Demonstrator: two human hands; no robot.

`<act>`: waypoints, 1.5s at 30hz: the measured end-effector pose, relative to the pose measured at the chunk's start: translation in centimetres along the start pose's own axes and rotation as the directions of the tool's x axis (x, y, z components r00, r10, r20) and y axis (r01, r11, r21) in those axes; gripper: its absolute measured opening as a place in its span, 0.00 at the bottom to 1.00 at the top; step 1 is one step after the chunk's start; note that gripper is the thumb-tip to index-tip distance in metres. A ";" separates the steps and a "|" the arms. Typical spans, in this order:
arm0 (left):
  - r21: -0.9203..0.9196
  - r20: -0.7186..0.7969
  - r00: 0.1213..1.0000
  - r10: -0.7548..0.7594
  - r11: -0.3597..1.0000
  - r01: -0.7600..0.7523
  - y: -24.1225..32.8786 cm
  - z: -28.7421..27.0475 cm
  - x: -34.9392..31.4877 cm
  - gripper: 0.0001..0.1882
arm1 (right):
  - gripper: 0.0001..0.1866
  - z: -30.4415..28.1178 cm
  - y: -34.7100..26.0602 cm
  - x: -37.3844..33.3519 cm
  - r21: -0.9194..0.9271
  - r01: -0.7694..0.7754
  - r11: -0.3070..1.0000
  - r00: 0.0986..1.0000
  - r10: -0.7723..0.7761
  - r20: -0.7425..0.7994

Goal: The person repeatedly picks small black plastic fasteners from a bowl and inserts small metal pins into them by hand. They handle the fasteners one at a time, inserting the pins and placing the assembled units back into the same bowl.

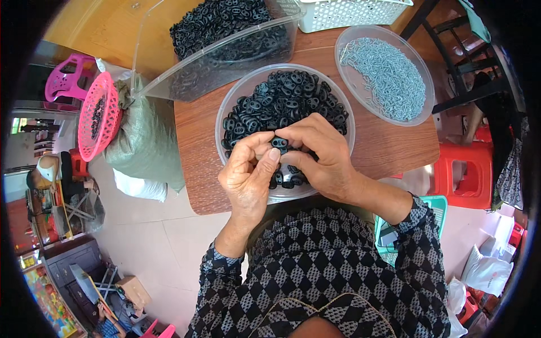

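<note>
Pinched between my two hands, above a round clear tub (220,121), is a small black two-hole cord lock (279,143). My left hand (249,172) grips it from the left, thumb tip against its lower edge. From the right, the bent fingers and thumb of my right hand (321,152) close on the same piece. Whether a smaller part sits between the fingertips is hidden. Many loose black cord lock pieces (290,93) fill the tub beneath. Small silvery metal springs (386,76) lie heaped in a shallow round tray (425,107) to the right.
A clear bin (197,59) of black pieces leans at the back left, beside a white basket (355,14). Everything rests on a brown wooden table (197,169). Left stand a green sack (146,135) and pink basket (107,127); right, a red stool (462,174). Other people sit far left.
</note>
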State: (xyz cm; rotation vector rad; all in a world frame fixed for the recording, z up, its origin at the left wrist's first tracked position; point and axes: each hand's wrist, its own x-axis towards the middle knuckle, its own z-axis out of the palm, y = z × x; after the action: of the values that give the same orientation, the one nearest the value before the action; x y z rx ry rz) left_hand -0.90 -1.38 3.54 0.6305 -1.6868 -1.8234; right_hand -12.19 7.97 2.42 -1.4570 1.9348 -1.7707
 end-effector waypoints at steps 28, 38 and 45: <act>0.084 0.232 0.962 -0.143 0.988 0.126 0.9 -2.6 1.4 0.13 | 0.07 -0.2 -0.4 -0.5 0.365 -0.460 0.809 0.887 0.437 0.149; 0.139 0.207 0.969 -0.136 0.984 0.109 0.9 -2.5 1.5 0.11 | 0.07 -0.1 -0.4 -0.5 0.346 -0.469 0.813 0.882 0.447 0.146; 0.037 0.125 0.982 -0.140 0.990 0.137 0.6 -2.3 1.0 0.11 | 0.07 0.1 -0.4 -0.6 0.345 -0.466 0.815 0.883 0.450 0.130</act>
State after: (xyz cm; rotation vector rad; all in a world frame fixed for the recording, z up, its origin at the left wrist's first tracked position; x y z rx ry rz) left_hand 0.00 -3.71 3.94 0.6706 -1.7943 -1.9774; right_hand -11.58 8.34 2.41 -0.8073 1.6300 -1.7228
